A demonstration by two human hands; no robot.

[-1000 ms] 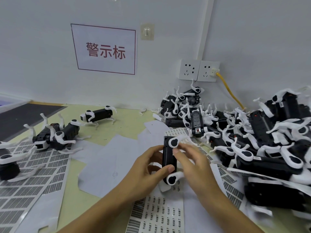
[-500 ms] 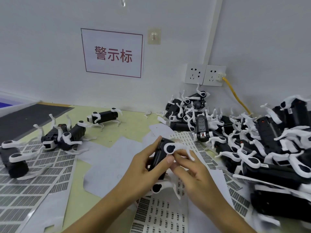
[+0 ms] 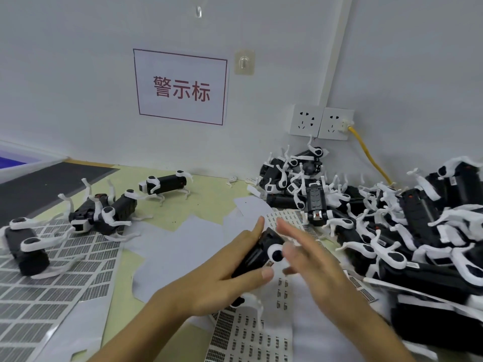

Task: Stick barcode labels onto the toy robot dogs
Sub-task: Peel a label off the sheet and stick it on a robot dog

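In the lower middle of the frame my left hand (image 3: pixel 222 280) wraps around a toy robot dog (image 3: pixel 257 253), thumb along its near side and fingers across the far side, so the black body lies tilted in the grip with a white leg joint facing up. My right hand (image 3: pixel 316 259) is just beside it to the right, fingers spread and slack, gripping nothing; it is motion-blurred, and I cannot tell whether a label clings to a fingertip.

I judge this to be the turn-over between sticking and setting aside: the dog is in hand, but from here I cannot make out whether a barcode is already on it.

Sheets of barcode labels (image 3: pixel 251 340) lie under and below my hands at the bottom of the frame, with a larger label sheet (image 3: pixel 52 280) at lower left. Along the right edge a heap of dogs (image 3: pixel 407 231) is piled high, and a few separate dogs (image 3: pixel 104 210) stand at mid left on the table (image 3: pixel 206 202).

The next move, as I see it, calls for the right fingers to pinch one label off the sheet by its corner and press it flat on a smooth face of the body, clear of the leg joints, while the left holds steady.
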